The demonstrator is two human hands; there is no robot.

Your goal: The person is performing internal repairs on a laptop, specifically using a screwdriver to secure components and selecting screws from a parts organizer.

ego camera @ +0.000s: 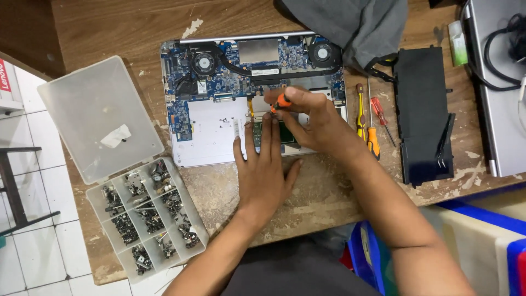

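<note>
Your right hand [318, 123] is closed around the orange-handled screwdriver [281, 102], its tip down on the opened laptop [211, 131] in the middle of the worktop [329, 192]. Your left hand [266, 170] lies flat with fingers spread, steadying the laptop's near edge. The open screw box [148, 219] waits near left, spare screwdrivers [368, 120] lie right.

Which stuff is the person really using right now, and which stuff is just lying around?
In use:
- opened laptop
- orange-handled screwdriver, gripped by the right hand
- left hand, pressing flat on the laptop

Lying about:
- screw box, lid open
- spare screwdrivers
- black battery
- grey cloth
</note>
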